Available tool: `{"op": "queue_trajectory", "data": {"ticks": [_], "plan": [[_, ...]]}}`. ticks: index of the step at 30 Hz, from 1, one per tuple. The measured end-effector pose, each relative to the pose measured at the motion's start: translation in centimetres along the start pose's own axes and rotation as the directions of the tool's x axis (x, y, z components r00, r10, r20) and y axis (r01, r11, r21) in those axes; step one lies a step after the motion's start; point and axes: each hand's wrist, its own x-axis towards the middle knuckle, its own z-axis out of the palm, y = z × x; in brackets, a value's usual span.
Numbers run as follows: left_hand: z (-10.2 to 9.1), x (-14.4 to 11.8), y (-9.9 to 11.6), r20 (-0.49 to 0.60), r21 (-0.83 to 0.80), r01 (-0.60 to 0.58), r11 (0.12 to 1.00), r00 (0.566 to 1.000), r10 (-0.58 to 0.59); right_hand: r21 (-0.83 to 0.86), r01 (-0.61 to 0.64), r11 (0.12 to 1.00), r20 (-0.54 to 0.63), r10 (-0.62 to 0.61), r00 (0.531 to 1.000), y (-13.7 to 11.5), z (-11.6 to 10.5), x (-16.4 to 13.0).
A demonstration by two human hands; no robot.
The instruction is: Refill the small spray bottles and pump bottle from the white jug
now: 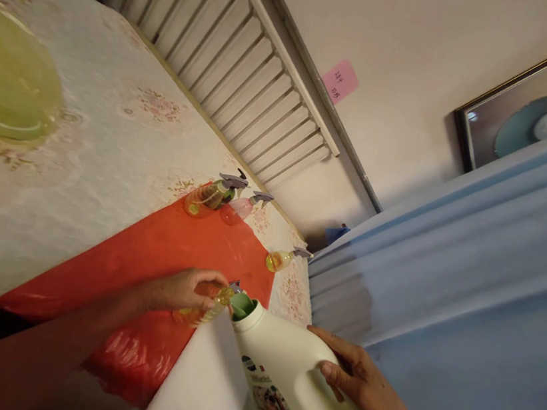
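Here we gripped the white jug [301,377] with our right hand [357,374], fingers wrapped round its side, tilting its green spout [241,305] toward the small bottle [204,307]. Just beside the spout, our left hand [182,289] closed around that bottle over the red cloth [145,262]. Beyond the left hand, three spray bottles [214,194] stood well apart from it.

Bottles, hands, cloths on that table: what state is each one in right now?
Big white jug: uncapped, tilted, spout at the small bottle.
Small bottle: gripped, holds yellow liquid.
Left hand: closed around the small bottle.
Right hand: gripping the jug.
Three spray bottles: capped, lying on the table, untouched.
Red sheet: spread flat.
White cloth: hanging over the edge.
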Motion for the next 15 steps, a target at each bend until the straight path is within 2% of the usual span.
{"op": "queue_trajectory", "data": {"ticks": [15], "plan": [[0.09, 0.02, 0.09, 0.013, -0.032, 0.001, 0.999, 1.0, -0.001, -0.011, -0.021, 1.0, -0.004, 0.021, 1.0, -0.38, -0.07, -0.11]]}}
